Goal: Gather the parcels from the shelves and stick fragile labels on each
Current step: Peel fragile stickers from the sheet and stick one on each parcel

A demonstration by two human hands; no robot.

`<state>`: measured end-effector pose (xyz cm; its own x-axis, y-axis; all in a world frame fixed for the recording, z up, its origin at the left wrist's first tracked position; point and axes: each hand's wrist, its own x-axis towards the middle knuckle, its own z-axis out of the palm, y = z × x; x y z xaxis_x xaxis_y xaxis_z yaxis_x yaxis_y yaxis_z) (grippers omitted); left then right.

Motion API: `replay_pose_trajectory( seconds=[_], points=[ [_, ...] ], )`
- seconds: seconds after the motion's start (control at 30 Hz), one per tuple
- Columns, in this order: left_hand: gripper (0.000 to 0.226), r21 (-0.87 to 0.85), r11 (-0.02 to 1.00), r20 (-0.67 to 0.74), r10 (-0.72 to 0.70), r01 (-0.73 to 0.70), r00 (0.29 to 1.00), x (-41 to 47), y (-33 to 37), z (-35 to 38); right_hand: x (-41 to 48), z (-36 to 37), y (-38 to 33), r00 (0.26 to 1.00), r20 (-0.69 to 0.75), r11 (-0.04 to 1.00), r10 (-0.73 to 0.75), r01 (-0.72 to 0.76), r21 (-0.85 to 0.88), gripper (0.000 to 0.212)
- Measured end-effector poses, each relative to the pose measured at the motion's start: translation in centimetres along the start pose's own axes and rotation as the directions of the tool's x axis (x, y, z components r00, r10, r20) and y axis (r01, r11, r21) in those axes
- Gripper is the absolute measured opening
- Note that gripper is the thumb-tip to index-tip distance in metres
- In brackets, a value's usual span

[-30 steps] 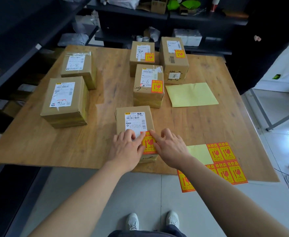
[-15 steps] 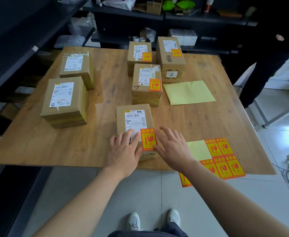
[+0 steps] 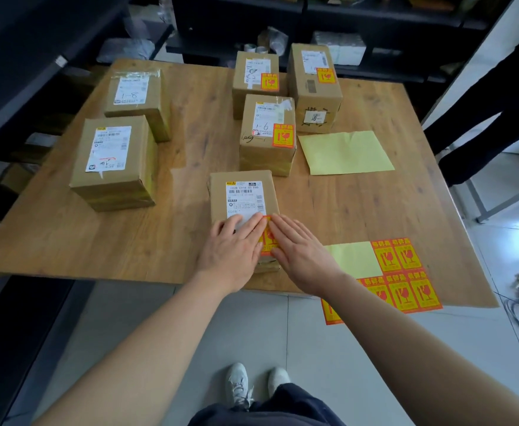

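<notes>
A flat cardboard parcel point(image 3: 242, 192) lies at the near edge of the wooden table point(image 3: 190, 167). An orange fragile label point(image 3: 268, 238) sits on its near right corner. My left hand point(image 3: 232, 250) and my right hand point(image 3: 301, 250) lie flat on the parcel top with straight fingers, either side of the label and partly over it. Three parcels further back carry fragile labels: one in the middle point(image 3: 267, 133), one behind it point(image 3: 256, 78), one at the back right point(image 3: 313, 84). Two parcels on the left, the nearer point(image 3: 113, 161) and the farther point(image 3: 135, 99), show only white shipping labels.
A sheet of fragile stickers point(image 3: 402, 278) overhangs the table's near right edge. A yellow backing sheet point(image 3: 344, 152) lies right of the middle parcel. Dark shelves point(image 3: 252, 13) with bags and boxes stand behind and to the left. A person in dark clothes point(image 3: 504, 96) stands at the right.
Half a second ago my hands were lifted apart off the label. They have come back down and now press flat on it again.
</notes>
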<state>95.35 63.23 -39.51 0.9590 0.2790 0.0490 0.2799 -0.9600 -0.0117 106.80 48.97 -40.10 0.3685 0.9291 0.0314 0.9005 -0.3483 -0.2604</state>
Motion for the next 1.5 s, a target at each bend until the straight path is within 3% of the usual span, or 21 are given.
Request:
replay_pose_trajectory(
  seconds=[0.1,0.27,0.33,0.43,0.53,0.67,0.97,1.13,1.5],
  points=[
    [0.051,-0.037,0.994,-0.009,-0.102,0.101,0.995,-0.7,0.2,0.1,-0.7,0.1,0.5,0.998,-0.062,1.0,-0.007,0.008,0.007,0.054],
    [0.052,-0.069,0.991,0.034,-0.116,0.118,0.993,-2.3,1.8,0.1,-1.8,0.3,1.5,0.953,-0.237,0.98,-0.191,0.2,0.014,0.038],
    [0.051,-0.133,0.947,0.062,-0.285,0.291,0.956,-2.5,1.2,-0.1,-1.9,-0.2,2.1,0.969,-0.239,0.987,-0.067,0.1,0.128,0.037],
    [0.057,-0.237,0.776,0.17,-0.559,0.585,0.811,-2.6,0.4,-0.5,-1.3,-1.1,2.2,0.959,-0.066,0.909,0.274,-0.236,0.344,0.045],
    [0.039,-0.399,0.614,0.288,-0.621,0.681,0.729,-2.5,0.2,-0.4,0.2,-1.1,1.6,0.955,0.066,0.85,0.288,-0.286,0.443,0.037],
    [0.025,-0.475,0.565,0.232,-0.659,0.674,0.715,-2.6,-0.3,-1.1,1.8,-1.5,0.3,0.968,0.066,0.849,0.243,-0.246,0.467,0.032],
    [0.03,-0.565,0.554,0.083,-0.699,0.611,0.71,0.6,-7.6,-5.9,11.2,-6.5,-2.3,0.99,-0.039,0.879,0.138,-0.104,0.465,0.03],
    [0.03,-0.476,0.648,0.082,-0.641,0.595,0.763,7.7,-14.2,-7.3,19.0,-8.0,-1.8,0.977,-0.053,0.883,0.205,-0.161,0.441,0.031],
    [0.034,-0.422,0.772,0.25,-0.405,0.475,0.88,20.2,-24.1,-4.1,31.4,-5.4,0.9,0.875,0.044,0.813,0.482,-0.465,0.35,0.032]
  ],
)
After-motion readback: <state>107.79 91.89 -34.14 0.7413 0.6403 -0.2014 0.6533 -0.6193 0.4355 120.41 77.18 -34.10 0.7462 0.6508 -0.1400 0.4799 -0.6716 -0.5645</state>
